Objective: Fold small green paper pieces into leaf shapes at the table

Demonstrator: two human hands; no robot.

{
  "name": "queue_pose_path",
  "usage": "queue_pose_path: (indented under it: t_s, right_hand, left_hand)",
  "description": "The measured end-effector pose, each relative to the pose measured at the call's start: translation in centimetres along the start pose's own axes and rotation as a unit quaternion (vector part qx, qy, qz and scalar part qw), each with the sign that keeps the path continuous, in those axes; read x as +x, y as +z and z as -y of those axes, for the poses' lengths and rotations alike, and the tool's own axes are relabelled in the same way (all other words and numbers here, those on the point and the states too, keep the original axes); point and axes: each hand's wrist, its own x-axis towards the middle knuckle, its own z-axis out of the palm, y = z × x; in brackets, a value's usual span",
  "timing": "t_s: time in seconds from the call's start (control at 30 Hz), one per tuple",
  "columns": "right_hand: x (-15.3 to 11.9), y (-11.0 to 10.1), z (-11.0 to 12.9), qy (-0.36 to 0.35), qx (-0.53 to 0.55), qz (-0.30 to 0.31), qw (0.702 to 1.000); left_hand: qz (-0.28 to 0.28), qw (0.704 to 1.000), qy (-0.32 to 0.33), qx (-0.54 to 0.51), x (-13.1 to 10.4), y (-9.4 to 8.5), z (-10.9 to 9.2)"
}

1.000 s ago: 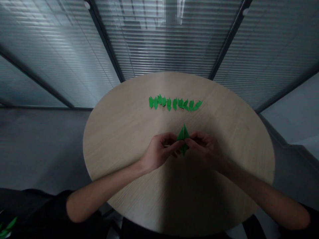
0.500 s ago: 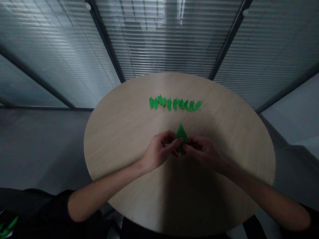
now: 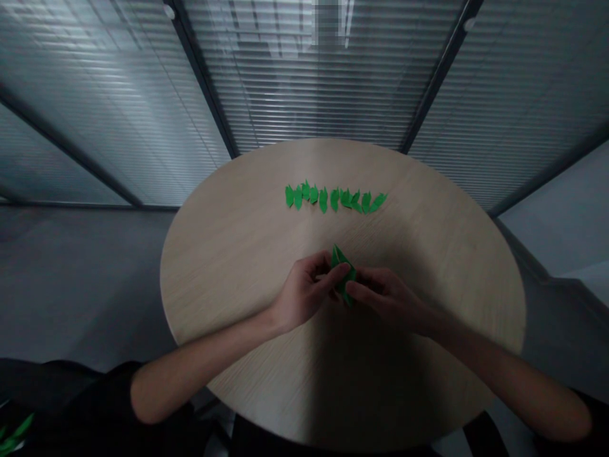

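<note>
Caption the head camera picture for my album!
Left hand and right hand hold folded green paper, with green pieces lined up beyond.

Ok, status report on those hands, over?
Left grip pinching folded green paper piece; right grip touching it. Row of small green paper shapes beyond, not in the way.

A round table (image 3: 228, 254) carries a row of green pieces (image 3: 335, 200).

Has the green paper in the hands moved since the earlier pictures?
Yes: the top of the green paper has shifted left and slightly lower in view, against the row of green pieces.
</note>
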Motion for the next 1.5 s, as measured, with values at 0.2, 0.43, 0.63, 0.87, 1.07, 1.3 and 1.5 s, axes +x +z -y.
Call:
queue_pose_path:
  t_s: [0.2,0.43,0.63,0.87,1.07,1.3,1.5]
  right_hand:
    - [0.0,0.2,0.1,-0.005,-0.012,0.015,1.0]
    - [-0.3,0.0,0.0,-0.033,0.026,0.074,0.996]
    - [-0.3,-0.3,0.0,-0.041,0.042,0.093,0.994]
    - [-0.3,-0.1,0.2,-0.023,0.056,0.106,0.993]
    - [-0.3,-0.1,0.3,0.016,0.057,0.095,0.994]
    - [-0.4,-0.1,0.3,0.048,0.05,0.084,0.994]
    - [-0.3,0.0,0.4,0.026,0.043,0.103,0.993]
  left_hand:
    - [0.004,0.998,0.017,0.059,-0.5,0.0,0.0]
    - [0.03,0.989,0.043,0.138,-0.6,-0.2,-0.4]
    - [0.128,0.988,0.005,0.087,-0.5,-0.2,-0.8]
    - [0.115,0.991,-0.029,0.055,-0.6,0.3,-1.4]
    - [0.066,0.996,-0.012,0.056,-0.5,0.4,-1.0]
    - [0.061,0.997,-0.007,0.056,-0.4,0.4,-0.5]
    - [0.062,0.996,-0.034,0.06,-0.3,0.2,-0.5]
